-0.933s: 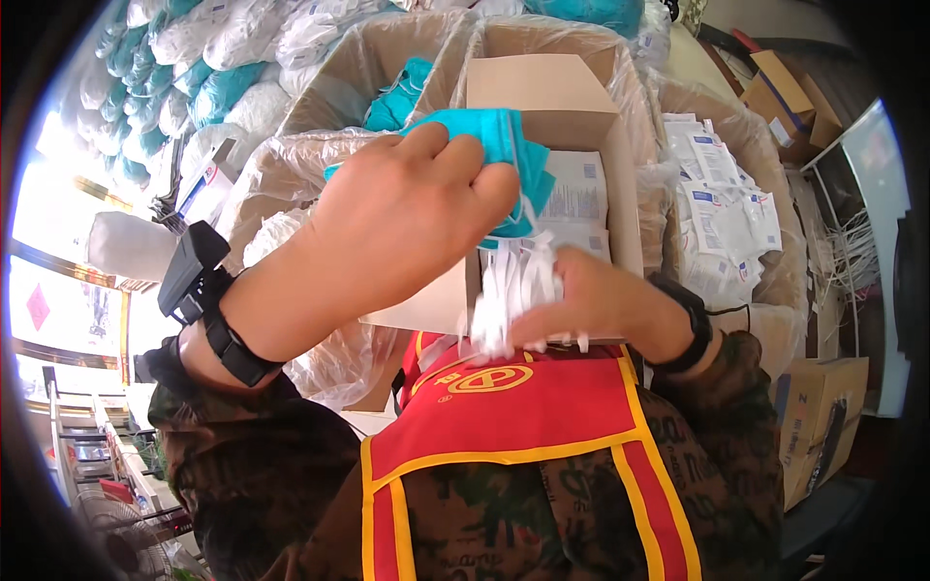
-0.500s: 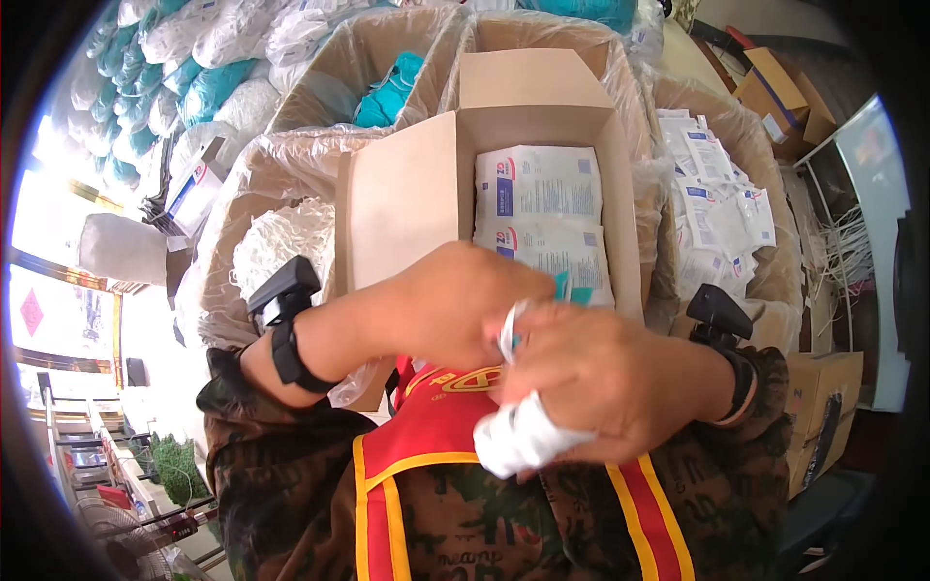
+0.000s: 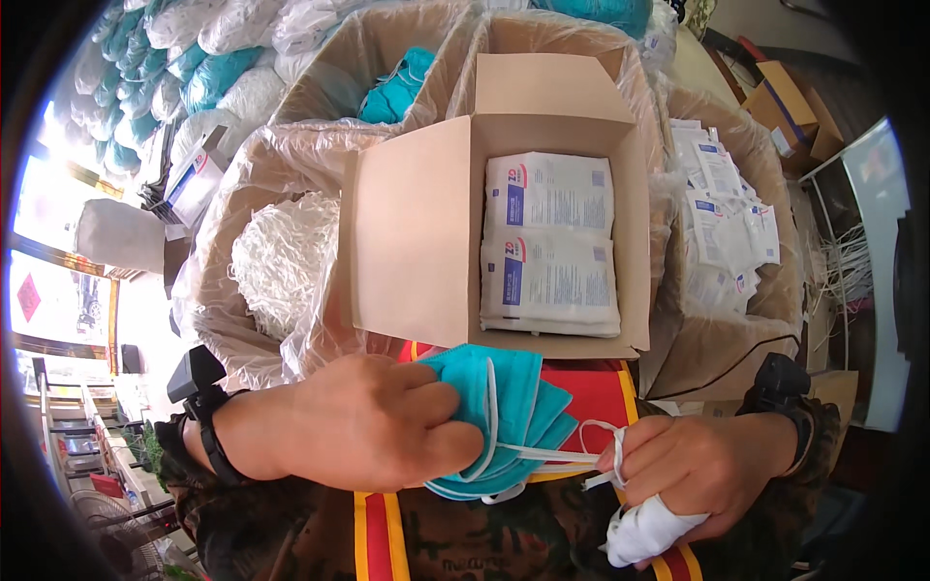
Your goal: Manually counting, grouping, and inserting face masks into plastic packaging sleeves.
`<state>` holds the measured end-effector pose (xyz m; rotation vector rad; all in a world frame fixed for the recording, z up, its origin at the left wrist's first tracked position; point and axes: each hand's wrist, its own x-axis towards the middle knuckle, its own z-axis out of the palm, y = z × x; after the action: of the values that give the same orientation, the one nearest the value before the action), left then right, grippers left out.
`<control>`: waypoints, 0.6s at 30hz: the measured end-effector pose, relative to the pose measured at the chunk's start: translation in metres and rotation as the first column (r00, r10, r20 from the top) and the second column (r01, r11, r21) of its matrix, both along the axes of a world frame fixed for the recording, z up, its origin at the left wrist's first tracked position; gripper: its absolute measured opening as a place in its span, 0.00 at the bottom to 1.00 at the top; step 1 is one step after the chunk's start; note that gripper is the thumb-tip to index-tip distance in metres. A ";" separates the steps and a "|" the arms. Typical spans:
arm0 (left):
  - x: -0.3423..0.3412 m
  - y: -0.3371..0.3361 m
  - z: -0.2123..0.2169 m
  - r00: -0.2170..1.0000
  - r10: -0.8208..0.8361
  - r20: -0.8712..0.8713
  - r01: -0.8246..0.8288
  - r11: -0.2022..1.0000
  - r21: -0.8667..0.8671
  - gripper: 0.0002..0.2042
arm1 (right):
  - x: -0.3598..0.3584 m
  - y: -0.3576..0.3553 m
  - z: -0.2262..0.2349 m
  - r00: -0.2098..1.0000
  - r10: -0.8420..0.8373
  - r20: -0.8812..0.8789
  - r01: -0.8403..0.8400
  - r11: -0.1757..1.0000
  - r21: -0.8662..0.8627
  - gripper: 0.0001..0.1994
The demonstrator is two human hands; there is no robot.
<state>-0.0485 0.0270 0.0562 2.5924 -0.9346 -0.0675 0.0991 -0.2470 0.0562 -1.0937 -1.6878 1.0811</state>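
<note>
A fanned stack of teal face masks point(image 3: 523, 387) is in front of my chest. My left hand point(image 3: 373, 421) is closed round its left side, with the fingers curled over it. From the stack, white elastic straps point(image 3: 547, 454) stretch across to my right hand point(image 3: 693, 460), which is closed on their ends. A white wrapping point(image 3: 651, 530) covers a finger of the right hand. Just beyond both hands stands an open cardboard box point(image 3: 417, 242), holding white printed packets point(image 3: 547, 281) in two visible stacks.
Left of the box, a plastic-lined carton holds tangled white elastic cords point(image 3: 286, 257). Teal masks point(image 3: 399, 87) lie in a carton behind. To the right, another lined carton holds loose white packets point(image 3: 722, 198). Bagged teal and white goods point(image 3: 213, 77) are piled at the far left.
My hands have come apart, left hand leftward and right hand rightward and lower. The mask stack, mostly hidden before, now shows between them, with the straps drawn out taut.
</note>
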 end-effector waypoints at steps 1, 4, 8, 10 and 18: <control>-0.007 0.006 -0.001 0.996 0.086 0.008 -0.086 0.996 0.010 0.07 | 0.007 -0.010 -0.006 0.999 -0.052 -0.007 0.052 0.999 -0.001 0.10; -0.033 0.092 -0.020 0.763 0.643 0.060 -0.626 0.715 0.311 0.10 | 0.011 -0.077 0.010 0.630 -0.743 -0.227 0.624 0.658 -0.422 0.24; 0.004 0.051 -0.008 0.803 0.539 0.254 -0.592 0.769 0.239 0.15 | 0.023 -0.041 -0.020 0.615 -0.766 -0.187 0.639 0.623 -0.451 0.21; 0.020 0.041 -0.004 0.806 0.472 0.358 -0.562 0.800 0.211 0.16 | 0.035 -0.004 -0.029 0.662 -0.733 -0.153 0.621 0.651 -0.436 0.15; 0.053 0.005 0.018 0.697 0.381 0.608 -0.564 0.814 0.137 0.13 | 0.069 0.068 -0.086 0.436 -0.584 -0.685 0.429 0.803 -0.412 0.25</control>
<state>0.0045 0.0320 0.0744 3.1471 -0.3709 0.7944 0.1684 -0.1791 -0.0300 -0.9174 -0.4728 1.0719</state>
